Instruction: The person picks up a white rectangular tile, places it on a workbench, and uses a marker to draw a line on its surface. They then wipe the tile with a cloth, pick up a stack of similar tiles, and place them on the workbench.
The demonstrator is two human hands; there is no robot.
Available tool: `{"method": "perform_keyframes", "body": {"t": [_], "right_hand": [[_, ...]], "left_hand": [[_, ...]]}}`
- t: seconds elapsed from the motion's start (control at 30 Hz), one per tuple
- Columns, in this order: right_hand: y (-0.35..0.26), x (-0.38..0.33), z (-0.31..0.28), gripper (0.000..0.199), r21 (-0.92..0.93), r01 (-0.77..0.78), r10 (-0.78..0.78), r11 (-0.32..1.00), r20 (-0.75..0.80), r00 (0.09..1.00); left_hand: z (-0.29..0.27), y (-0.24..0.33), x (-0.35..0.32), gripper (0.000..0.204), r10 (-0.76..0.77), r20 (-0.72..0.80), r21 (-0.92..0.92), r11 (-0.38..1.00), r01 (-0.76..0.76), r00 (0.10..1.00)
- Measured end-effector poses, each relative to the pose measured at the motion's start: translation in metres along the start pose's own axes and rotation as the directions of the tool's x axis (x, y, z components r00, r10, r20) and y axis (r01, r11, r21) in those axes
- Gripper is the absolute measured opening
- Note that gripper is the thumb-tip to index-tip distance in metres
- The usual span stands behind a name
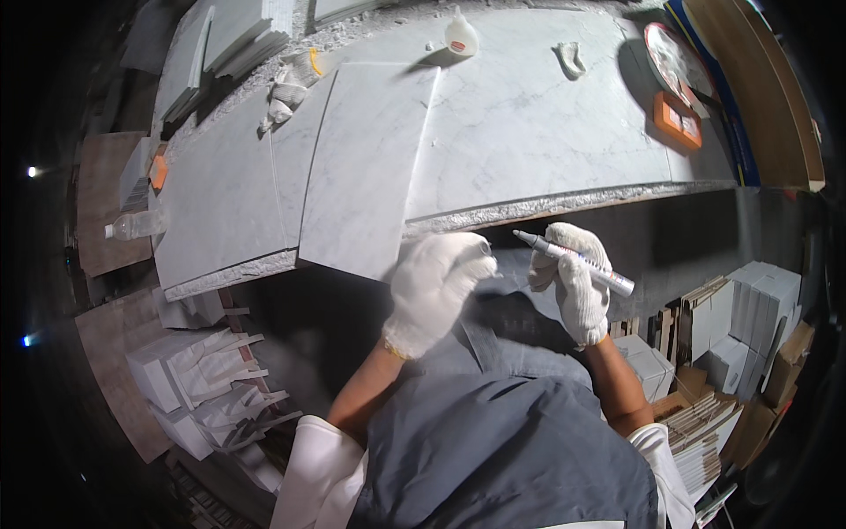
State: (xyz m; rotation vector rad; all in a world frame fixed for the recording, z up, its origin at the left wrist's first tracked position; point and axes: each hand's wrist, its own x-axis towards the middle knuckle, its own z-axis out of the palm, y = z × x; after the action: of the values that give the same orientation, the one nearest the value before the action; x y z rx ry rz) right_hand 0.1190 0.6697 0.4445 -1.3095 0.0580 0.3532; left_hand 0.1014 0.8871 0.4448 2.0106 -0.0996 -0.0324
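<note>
Head view shows both gloved hands held below the near edge of the marble counter (pixel 546 132); the right hand (pixel 577 282) is clamped on a grey marker pen (pixel 573 262), bare tip pointing left and slightly up; the left hand (pixel 434 286) is curled shut on what looks like the pen's cap (pixel 484 248), though most of it is hidden in the glove. The two hands are just apart, cap and tip nearly in line.

A loose marble tile (pixel 366 172) lies on the counter just above the left hand, its near corner overhanging the rough edge; a small white bottle (pixel 461 37) and a crumpled glove (pixel 286 88) lie farther back, well apart from the hands.

Judged from this, the pen has been uncapped and is ready to mark; to do it well, keep the cap pinched safely in the left palm; steady the tile with that hand's heel so it cannot slide off the edge; bring the tip down upright and draw lightly.
</note>
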Motion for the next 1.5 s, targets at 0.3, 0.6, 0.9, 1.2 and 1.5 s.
{"method": "perform_keyframes", "body": {"t": [0.3, 0.6, 0.9, 1.2, 1.5], "right_hand": [[0.002, -0.009, 0.006, 0.04, 0.204, 0.038, -0.034, 0.978, -0.022, 0.999], [-0.007, -0.003, 0.0, 0.031, 0.08, -0.082, 0.084, 0.993, -0.021, 0.996], [-0.015, 0.008, -0.008, 0.029, 0.06, -0.188, 0.186, 0.98, 0.042, 0.982], [-0.015, 0.012, -0.009, 0.034, 0.007, -0.177, 0.177, 0.984, 0.009, 0.984], [-0.016, 0.015, -0.032, 0.041, 0.067, -0.007, 0.029, 0.998, -0.333, 0.942]], "left_hand": [[-0.001, -0.004, -0.003, 0.026, -0.084, 0.015, -0.033, 0.996, 0.084, 0.996], [-0.009, 0.014, 0.012, 0.028, 0.161, 0.107, 0.271, 0.945, -0.185, 0.981], [-0.012, 0.028, 0.023, 0.029, -0.465, 0.532, -0.157, 0.767, 0.622, 0.708], [-0.01, 0.03, 0.026, 0.028, -0.365, 0.514, -0.106, 0.871, 0.48, 0.776], [-0.019, 0.024, 0.032, 0.026, -0.166, 0.327, 0.015, 0.985, 0.17, 0.93]]}}
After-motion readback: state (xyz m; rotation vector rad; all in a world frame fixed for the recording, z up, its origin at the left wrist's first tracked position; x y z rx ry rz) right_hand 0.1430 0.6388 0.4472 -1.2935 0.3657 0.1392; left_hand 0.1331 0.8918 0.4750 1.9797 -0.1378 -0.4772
